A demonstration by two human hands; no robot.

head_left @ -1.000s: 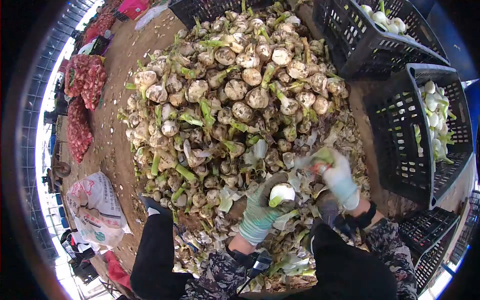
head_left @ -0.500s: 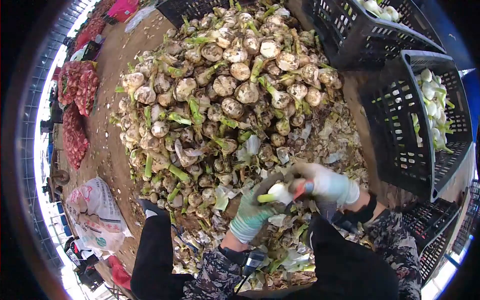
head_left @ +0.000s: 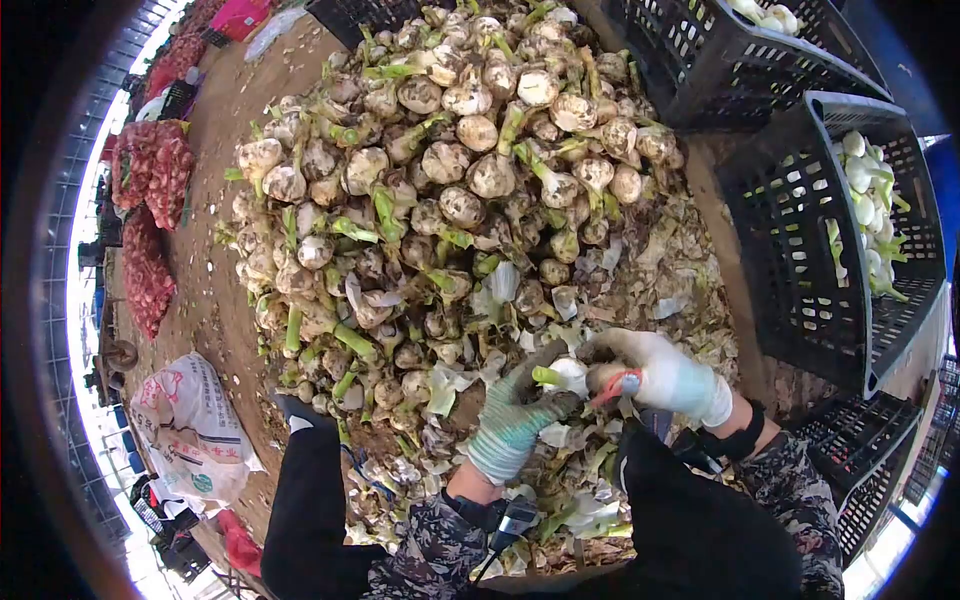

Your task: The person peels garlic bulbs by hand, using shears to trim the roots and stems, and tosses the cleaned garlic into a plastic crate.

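My left hand (head_left: 517,410), in a grey-palmed glove with a pale green back, is closed around a peeled white garlic bulb (head_left: 570,375). The bulb's short green stem points left between thumb and fingers. My right hand (head_left: 655,375), gloved the same way, is closed on a small tool with a red handle (head_left: 622,384), held against the right side of the bulb. The tool's working end is hidden by the fingers and bulb. In front of both hands rises a large heap of soil-stained garlic bulbs (head_left: 460,208) with cut green stems.
Loose peelings (head_left: 590,515) cover the ground between my legs. To the right, a black crate (head_left: 800,260) holds white trimmed bulbs (head_left: 872,215); another crate (head_left: 735,75) stands behind it. At left are a white sack (head_left: 190,430) and red mesh bags (head_left: 148,270).
The bulb has turned slightly in my left hand, so its stem shows shorter. My right hand and the red-handled tool have shifted slightly and look sharper. The view has tilted a little.
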